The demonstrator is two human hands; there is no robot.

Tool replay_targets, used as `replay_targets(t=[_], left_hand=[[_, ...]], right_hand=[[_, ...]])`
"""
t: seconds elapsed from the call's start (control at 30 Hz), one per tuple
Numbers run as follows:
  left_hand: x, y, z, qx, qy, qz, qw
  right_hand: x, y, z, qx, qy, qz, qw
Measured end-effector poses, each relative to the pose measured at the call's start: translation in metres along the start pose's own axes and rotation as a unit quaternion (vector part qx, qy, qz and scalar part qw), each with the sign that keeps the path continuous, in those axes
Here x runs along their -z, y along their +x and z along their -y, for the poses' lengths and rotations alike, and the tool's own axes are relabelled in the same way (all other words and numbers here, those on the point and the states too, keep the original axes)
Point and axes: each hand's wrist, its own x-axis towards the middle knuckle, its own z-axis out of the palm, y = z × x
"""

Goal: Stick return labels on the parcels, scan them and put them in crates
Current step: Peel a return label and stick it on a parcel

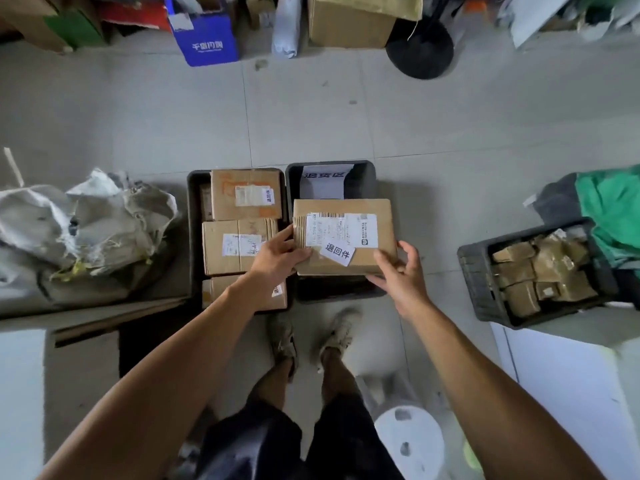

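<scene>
The cardboard parcel (344, 237) is held flat over the dark crate (330, 174) that carries a white paper sign at its far wall, so it sits above the near half of this crate and is not yet set down. The left hand (277, 258) grips the parcel's near left corner, with fingers over the top face and beside the shipping label (341, 228). The right hand (398, 271) supports the near right corner from below, with its fingers loosely curled and the thumb lifted off the box. The small white return label (337, 253) is already stuck on the top, just beside the shipping label. The box looks stiff and dry, probably not heavy, since two light corner grips carry it. I judge the edges and corners are the best places to hold; the taped top may be more slippery. The crate to the left of this crate (194, 209) already holds three labelled boxes.
</scene>
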Motion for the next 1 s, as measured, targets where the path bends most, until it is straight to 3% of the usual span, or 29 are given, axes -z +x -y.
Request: replay_targets(t=[0.1, 0.23, 0.43, 0.53, 0.8, 1.0], left_hand=[[0.001, 0.086, 0.006, -0.006, 0.059, 0.005, 0.998], [0.003, 0.229, 0.045, -0.007, 0.087, -0.048, 0.995], [-0.003, 0.414, 0.145, -0.071, 0.094, -0.166, 0.979], [-0.017, 0.474, 0.187, -0.111, 0.101, -0.178, 0.973], [-0.031, 0.525, 0.228, -0.096, 0.083, -0.167, 0.978], [-0.028, 0.493, 0.209, -0.052, 0.098, -0.153, 0.982]], right_hand=[[-0.021, 0.094, -0.018, -0.008, 0.011, -0.009, 1.0], [-0.06, 0.251, -0.067, 0.007, 0.008, -0.013, 1.0], [-0.123, 0.476, -0.156, 0.062, -0.03, 0.026, 0.997], [-0.154, 0.546, -0.191, 0.078, -0.032, 0.041, 0.996], [-0.183, 0.608, -0.232, 0.078, -0.055, 0.015, 0.995], [-0.178, 0.565, -0.196, 0.054, -0.267, -0.054, 0.961]])
